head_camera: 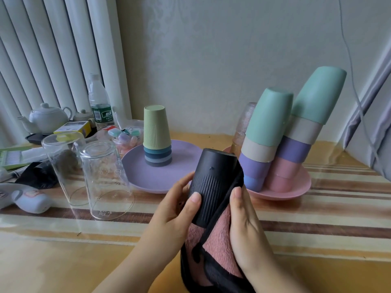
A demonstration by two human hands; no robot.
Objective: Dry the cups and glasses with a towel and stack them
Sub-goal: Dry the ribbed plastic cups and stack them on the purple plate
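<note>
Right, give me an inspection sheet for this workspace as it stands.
Surface: striped table under a glossy clear cover.
Job's things: black ribbed cup in pink-and-black towel; ribbed stack on purple plate; two leaning stacks on pink plate; two inverted glasses.
Clutter: teapot, water bottle, boxes, far left.
Hands: left hand grips cup; right hand holds towel against it.
Cables: thin cord down the right wall.
Surroundings: radiator, pale wall.

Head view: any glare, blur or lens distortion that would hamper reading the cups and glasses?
Head view: soft, even light; glare sheens on the glossy table; wide-angle bending tilts the pastel stacks outward and curves the radiator; the clear glasses read faintly; the black cup stays sharp; left clutter slightly soft.
</note>
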